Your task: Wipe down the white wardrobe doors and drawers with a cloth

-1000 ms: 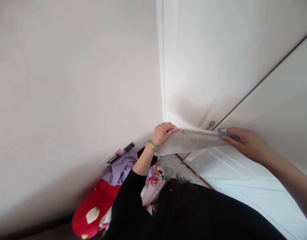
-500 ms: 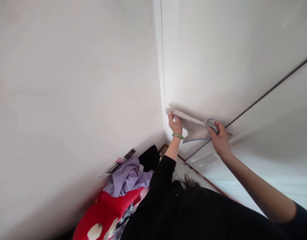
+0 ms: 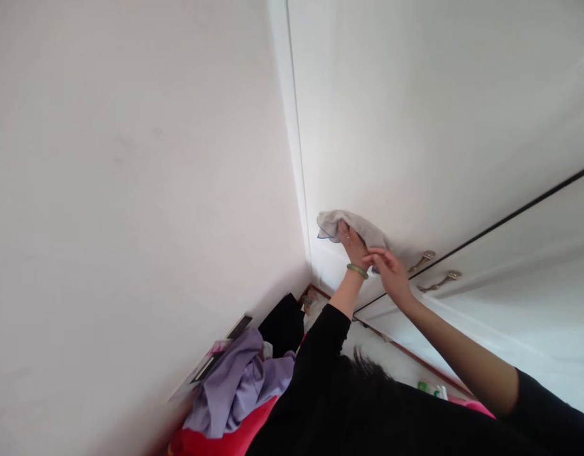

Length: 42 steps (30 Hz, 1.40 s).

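A pale grey cleaning cloth [image 3: 361,225] with blue edging lies bunched against the white cabinet door [image 3: 396,126]. My left hand [image 3: 353,244], with a green bangle at the wrist, is laid over the cloth with its fingers pressed into it. Close beside it, my right hand [image 3: 387,266] reaches across to the cloth's right end and has its fingers bent round the gathered edge. Its fingertips come up to the back of my left hand. Part of the cloth is hidden under both hands.
Two ornate metal handles [image 3: 422,259] sit on either side of the dark gap between the doors. A plain pale wall [image 3: 154,190] rises on the left. Purple fabric [image 3: 235,380], black fabric [image 3: 285,326] and a red item [image 3: 216,440] are piled below it.
The cloth, stretched between both hands before, is now bunched against the door. My right hand has come left to my left hand. Both door handles now show.
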Motion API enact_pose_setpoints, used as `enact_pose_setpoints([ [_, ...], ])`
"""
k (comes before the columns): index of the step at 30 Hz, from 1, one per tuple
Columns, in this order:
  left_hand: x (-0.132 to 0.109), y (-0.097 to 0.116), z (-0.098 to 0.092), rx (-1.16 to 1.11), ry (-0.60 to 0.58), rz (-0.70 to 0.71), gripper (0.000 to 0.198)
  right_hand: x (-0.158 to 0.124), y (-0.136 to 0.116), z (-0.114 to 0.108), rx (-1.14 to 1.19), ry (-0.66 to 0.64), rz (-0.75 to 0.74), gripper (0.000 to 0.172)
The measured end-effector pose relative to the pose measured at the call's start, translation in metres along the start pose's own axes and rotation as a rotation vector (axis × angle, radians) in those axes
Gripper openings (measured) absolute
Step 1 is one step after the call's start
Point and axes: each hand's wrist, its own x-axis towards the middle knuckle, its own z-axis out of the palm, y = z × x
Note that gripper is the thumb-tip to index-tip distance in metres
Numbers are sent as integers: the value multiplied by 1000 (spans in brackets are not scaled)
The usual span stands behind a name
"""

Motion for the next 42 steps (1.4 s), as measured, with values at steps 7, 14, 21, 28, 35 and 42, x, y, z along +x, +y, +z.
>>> enact_pose_setpoints([
  [7,17,-43,2,33,-69,105,77,-3,37,4,-161,99,-32,57],
  [14,17,-53,18,-46,-120,71,75,-26,48,37,170,87,282,66],
  [21,9,-49,12,-5,-170,75,96,-7,53,39,415,375,418,64],
  [28,-19,14,43,111,-153,206,84,5,-20,4,631,659,332,39],
  [35,7,116,25,89,-52,575,82,28,-95,-54,624,430,151,32],
  [42,31,210,-1,-63,-72,754,87,24,-137,-81,393,335,-112,29],
])
